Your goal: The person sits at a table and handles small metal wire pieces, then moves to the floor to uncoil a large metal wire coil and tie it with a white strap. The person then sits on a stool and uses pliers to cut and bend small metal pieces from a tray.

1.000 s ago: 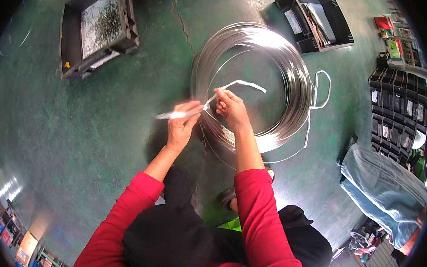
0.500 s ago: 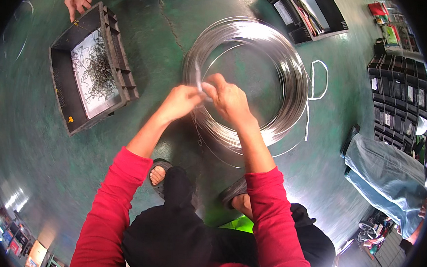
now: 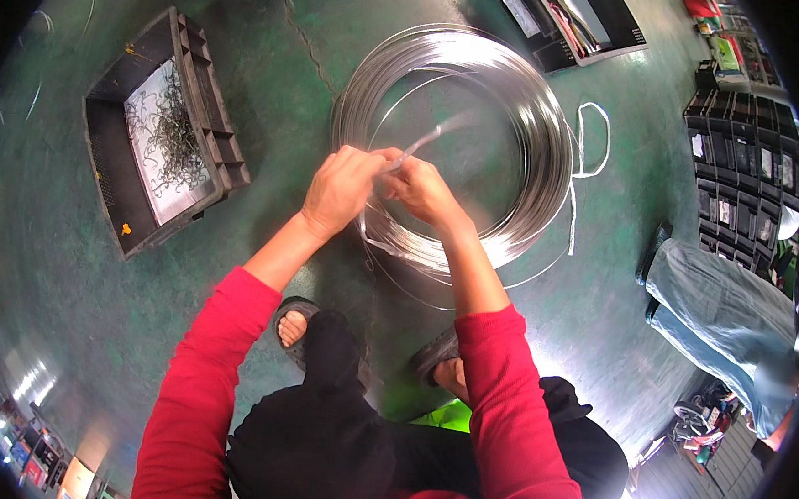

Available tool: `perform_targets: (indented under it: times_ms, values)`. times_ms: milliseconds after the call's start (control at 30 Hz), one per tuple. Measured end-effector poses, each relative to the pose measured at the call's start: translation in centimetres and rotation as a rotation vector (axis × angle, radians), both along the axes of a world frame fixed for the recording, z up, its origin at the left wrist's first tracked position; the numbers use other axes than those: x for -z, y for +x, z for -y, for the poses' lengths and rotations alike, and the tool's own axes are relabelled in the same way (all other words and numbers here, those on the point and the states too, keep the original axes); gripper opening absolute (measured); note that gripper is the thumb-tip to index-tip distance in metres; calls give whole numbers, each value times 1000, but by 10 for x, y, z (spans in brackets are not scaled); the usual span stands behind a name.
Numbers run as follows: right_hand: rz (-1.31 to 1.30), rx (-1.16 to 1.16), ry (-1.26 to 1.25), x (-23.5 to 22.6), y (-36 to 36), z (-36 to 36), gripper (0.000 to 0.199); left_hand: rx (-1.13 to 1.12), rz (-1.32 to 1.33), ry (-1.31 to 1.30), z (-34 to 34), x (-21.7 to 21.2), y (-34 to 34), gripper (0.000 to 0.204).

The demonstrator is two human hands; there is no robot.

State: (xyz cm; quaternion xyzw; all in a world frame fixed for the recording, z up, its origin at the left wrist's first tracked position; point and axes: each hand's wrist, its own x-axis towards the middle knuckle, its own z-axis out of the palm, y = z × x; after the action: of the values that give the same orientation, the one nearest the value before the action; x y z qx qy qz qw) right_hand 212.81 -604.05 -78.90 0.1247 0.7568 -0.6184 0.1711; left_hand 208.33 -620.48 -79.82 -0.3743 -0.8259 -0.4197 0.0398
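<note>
A large coil of shiny metal wire (image 3: 545, 121) lies on the green floor in front of me. At its left side my left hand (image 3: 341, 189) and my right hand (image 3: 421, 191) meet, both with fingers closed on a pale plastic strip (image 3: 417, 144). One end of the strip sticks out above my fingers toward the coil's middle, blurred at its tip. More of it hangs below my hands along the coil's near left edge. What the fingertips do at the crossing is partly hidden. Another white strip (image 3: 578, 175) is looped around the coil's right side.
To the left stands a dark crate (image 3: 208, 114) with many small bent wire pieces on a white sheet. Another black crate (image 3: 617, 51) is at the far right. Stacked black bins (image 3: 740, 147) and a person's legs in jeans (image 3: 717, 292) are on the right.
The strip's free end has swung from upright on the left to slanting right above my hands. My hands have drawn closer together. Another person's hand has left the left crate.
</note>
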Motion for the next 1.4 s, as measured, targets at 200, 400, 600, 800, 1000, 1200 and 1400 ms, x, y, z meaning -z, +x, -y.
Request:
perform_targets:
  times_ms: [200,400,600,800,1000,1200,1400]
  values:
    - [-146,-327,120,2,-19,-14,19,-12,89,140,12,16,4,21]
    - [-650,-700,775,2,-24,-19,11,64,268,174,28,14,4,11]
    - [-588,-808,886,31,-22,-11,12,-12,890,242,50,7,39,17]
    - [-556,-931,985,11,-21,-20,8,224,566,-78,49,-38,36,24]
    - [-346,-359,891,-78,6,-187,35,70,387,-57,17,-139,-29,65]
    - [299,247,1077,-35,68,-358,23,500,484,-181,-115,-126,-57,39]
    - [306,315,925,52,68,-356,23,406,957,-670,-218,-24,-14,50]
